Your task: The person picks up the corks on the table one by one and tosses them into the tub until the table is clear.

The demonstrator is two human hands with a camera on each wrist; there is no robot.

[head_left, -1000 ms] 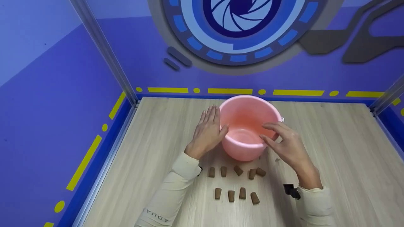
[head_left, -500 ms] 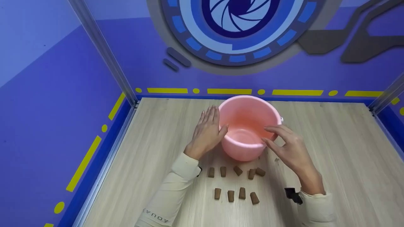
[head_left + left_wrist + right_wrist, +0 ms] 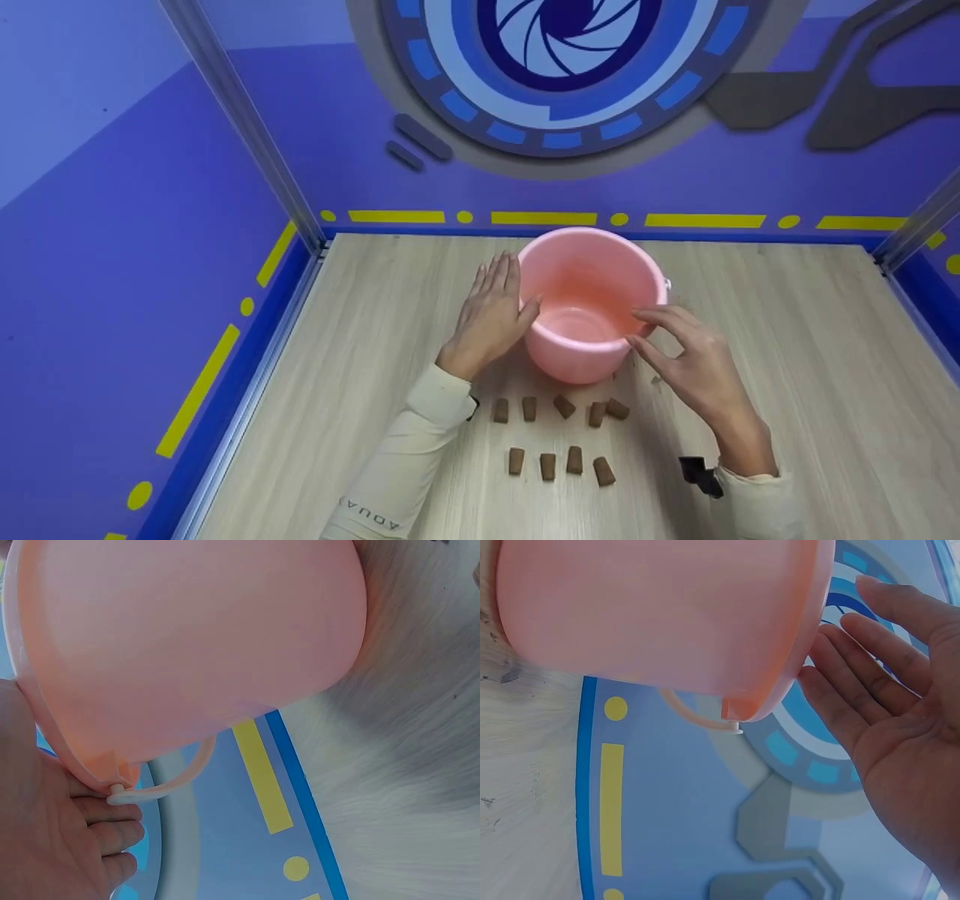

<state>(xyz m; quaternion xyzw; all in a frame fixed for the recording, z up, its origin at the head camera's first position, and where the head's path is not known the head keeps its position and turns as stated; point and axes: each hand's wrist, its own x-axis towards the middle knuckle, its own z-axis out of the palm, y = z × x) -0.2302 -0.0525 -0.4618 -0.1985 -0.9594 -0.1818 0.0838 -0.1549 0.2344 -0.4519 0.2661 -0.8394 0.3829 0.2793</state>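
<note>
A pink bucket (image 3: pixel 574 365) stands upright on the wooden table, its inside visible from above. My left hand (image 3: pixel 486 321) rests against its left rim, fingers straight and thumb lying over the edge. In the left wrist view, those fingers (image 3: pixel 116 832) are beside the pivot of the bucket's pale handle (image 3: pixel 176 784). At the right rim is my right hand (image 3: pixel 697 367), with thumb and fingers bent loosely and apart. The right wrist view shows the fingers (image 3: pixel 844 679) spread close to the rim, gripping nothing. Several small brown tapered pieces (image 3: pixel 574 460) lie in front of the bucket.
The brown pieces form two rough rows, the farther one (image 3: pixel 529 409) just before the bucket. Behind the wooden table (image 3: pixel 810 360) rises a blue printed wall (image 3: pixel 300 135). A metal frame post (image 3: pixel 240 112) marks the back left corner.
My right hand has drawn slightly right and toward me, its fingertips now nearer the rim than the bucket's inside. The left hand and brown pieces stay in place.
</note>
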